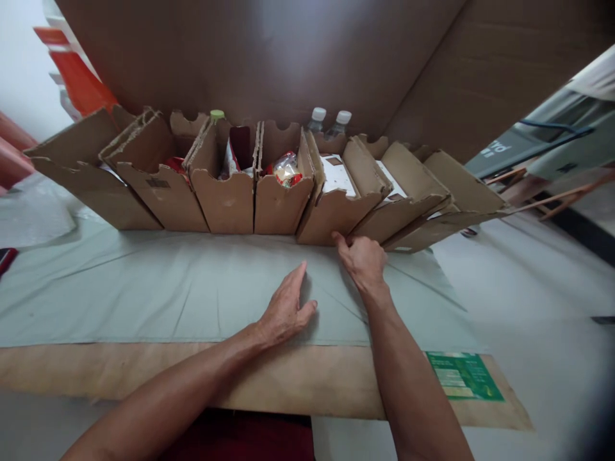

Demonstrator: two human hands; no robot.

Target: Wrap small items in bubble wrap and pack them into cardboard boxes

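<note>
A row of several cut-open cardboard boxes (281, 208) stands on a pale green cloth (202, 282). My right hand (362, 259) is at the lower front edge of a tilted box (331, 221), right of the middle. Its fingers are curled and its thumb points up at the box; whatever they hold, if anything, is hidden. My left hand (288, 304) rests near the cloth, in front of the boxes, fingers straight and thumb apart, holding nothing. Inside one middle box lies a clear and red packet (287, 169). White items (337, 176) sit in the tilted box.
Two white-capped bottles (317, 118) and a green cap (217, 115) show behind the boxes, before a tall cardboard panel (269, 57). Clear plastic (36, 211) lies at the left. A green printed label (465, 376) marks the table's front edge (298, 381).
</note>
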